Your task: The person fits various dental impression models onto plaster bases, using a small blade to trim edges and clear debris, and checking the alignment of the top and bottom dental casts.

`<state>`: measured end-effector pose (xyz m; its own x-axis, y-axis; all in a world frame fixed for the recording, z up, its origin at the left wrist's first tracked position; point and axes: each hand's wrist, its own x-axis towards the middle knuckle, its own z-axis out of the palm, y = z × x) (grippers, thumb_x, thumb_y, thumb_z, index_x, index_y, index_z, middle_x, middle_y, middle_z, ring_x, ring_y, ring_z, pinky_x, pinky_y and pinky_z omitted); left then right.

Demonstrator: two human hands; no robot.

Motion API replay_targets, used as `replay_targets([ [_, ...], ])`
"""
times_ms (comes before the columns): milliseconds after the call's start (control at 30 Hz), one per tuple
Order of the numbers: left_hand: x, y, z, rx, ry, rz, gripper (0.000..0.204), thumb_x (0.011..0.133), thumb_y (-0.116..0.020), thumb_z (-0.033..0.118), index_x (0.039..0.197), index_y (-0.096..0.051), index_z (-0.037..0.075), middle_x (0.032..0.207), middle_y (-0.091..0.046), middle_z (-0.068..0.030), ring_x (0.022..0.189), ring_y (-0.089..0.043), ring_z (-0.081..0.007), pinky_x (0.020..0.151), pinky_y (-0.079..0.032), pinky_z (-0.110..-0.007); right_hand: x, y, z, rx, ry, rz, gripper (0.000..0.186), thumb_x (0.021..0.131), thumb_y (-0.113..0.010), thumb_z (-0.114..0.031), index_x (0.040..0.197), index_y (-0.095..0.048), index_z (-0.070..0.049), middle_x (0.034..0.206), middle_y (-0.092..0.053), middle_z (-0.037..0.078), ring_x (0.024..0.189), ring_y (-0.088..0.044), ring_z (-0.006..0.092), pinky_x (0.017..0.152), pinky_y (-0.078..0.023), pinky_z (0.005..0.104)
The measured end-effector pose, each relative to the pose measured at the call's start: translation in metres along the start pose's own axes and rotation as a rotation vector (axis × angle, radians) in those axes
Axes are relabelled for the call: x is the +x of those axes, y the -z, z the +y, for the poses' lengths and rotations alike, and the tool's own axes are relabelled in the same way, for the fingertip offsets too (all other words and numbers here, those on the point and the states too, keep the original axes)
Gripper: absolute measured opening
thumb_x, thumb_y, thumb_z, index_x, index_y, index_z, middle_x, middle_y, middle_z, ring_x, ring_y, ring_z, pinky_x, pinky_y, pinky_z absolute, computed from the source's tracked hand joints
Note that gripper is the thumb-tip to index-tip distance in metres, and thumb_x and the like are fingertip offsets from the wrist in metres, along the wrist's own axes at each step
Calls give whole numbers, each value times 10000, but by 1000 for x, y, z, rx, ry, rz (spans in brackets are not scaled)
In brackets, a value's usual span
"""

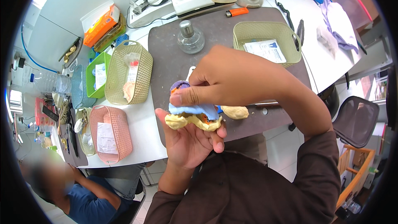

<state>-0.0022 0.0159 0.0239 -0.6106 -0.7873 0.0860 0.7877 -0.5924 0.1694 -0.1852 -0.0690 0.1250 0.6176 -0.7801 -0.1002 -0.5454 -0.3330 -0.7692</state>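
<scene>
Above the near part of the dark mat, I hold a dental impression (pixel 198 110) with light blue material over pale yellow lumps, plus purple and orange parts. My left hand (pixel 188 149) supports it from below, palm up, with the fingers curled around its underside. From above, my right hand (pixel 226 74) grips it, thumb pressed along the blue layer and fingers bent. That hand hides much of the far side, where a white handle-like piece (pixel 190 71) sticks out. A pale yellow lump (pixel 235 112) rests on the mat just to the right.
A glass bottle with a metal cap (pixel 191 37) and an orange lighter (pixel 237 12) stand or lie beyond my hands. Baskets flank the brown mat (pixel 166 54): beige (pixel 143 70) and pink (pixel 124 128) left, olive (pixel 265 29) right. A seated person in blue (pixel 89 199) is at lower left.
</scene>
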Motion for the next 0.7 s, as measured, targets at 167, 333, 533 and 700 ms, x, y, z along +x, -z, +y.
replay_targets([
  [167,-4,13,4,139,36,-159,954,915,-372,833,1496,-386,76,1260,-593,-280,981,-673,-435,607,-626,-430,-13,-2,-12,-87,58,79,715,945,-627,-607,594,-578,14,512,-491,138,462,-466,294,477,-361,411],
  [333,-11,-5,-4,156,-81,23,967,892,-419,829,1472,-365,57,1219,-603,-307,977,-675,-480,599,-637,-477,-23,-3,-16,-156,98,97,615,925,-663,-571,660,-609,-19,608,-568,145,566,-558,351,532,-398,437],
  [533,-13,-8,-2,390,-131,18,1010,858,-479,820,1438,-359,2,1201,-608,-318,1004,-679,-499,591,-640,-482,-28,-1,-18,-171,118,45,507,923,-683,-518,784,-643,-33,730,-624,132,695,-617,351,604,-429,435],
  [700,-10,-20,4,633,-78,82,1088,826,-521,825,1449,-317,-44,1184,-617,-319,973,-694,-485,602,-644,-483,-30,-3,-15,-129,153,50,486,923,-688,-504,805,-641,-35,736,-622,131,700,-616,348,608,-429,432],
])
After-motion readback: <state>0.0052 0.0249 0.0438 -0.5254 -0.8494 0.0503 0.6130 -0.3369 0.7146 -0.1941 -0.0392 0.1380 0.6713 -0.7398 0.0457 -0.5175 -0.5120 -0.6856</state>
